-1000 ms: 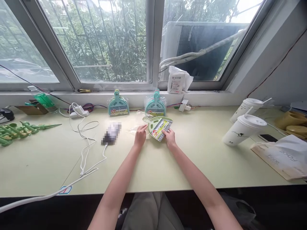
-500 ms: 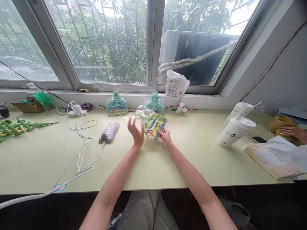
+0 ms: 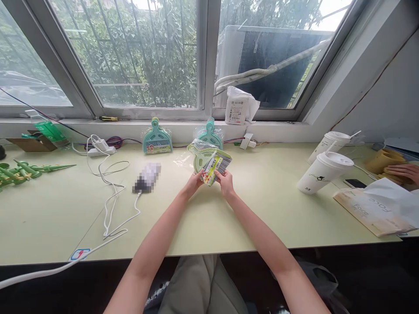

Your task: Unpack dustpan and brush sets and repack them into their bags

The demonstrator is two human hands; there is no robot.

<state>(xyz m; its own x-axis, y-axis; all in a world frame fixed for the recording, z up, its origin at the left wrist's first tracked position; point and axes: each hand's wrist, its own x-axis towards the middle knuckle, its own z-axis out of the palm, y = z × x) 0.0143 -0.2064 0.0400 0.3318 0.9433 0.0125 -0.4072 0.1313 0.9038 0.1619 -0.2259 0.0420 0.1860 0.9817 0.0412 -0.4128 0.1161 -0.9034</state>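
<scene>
Both hands grasp one item: left hand (image 3: 193, 182) pinches the lower-left edge, right hand (image 3: 225, 181) the lower-right edge, of a pale-green mini dustpan set (image 3: 209, 162) w/ a printed label card. Set is lifted just above the table (image 3: 229, 226), tilted, handle end pointing away toward the window; most of it lies beyond and between the fingertips, label side facing up. Clear plastic wrapper (image 3: 193, 150) trails off its far-left side; whether it is fully off cannot be told.

Bkgd: two teal dustpan sets (image 3: 157, 141) and (image 3: 210, 134) stand upright against the sill, well behind the grip. Blurred-out object (image 3: 147, 177) w/ white cable (image 3: 111, 205) lies to the left. Two white lidded cups (image 3: 322, 173) stand at right, near a paper bag (image 3: 376, 209). Another person's hand (image 3: 404, 171) rests on yellow items at far right.
</scene>
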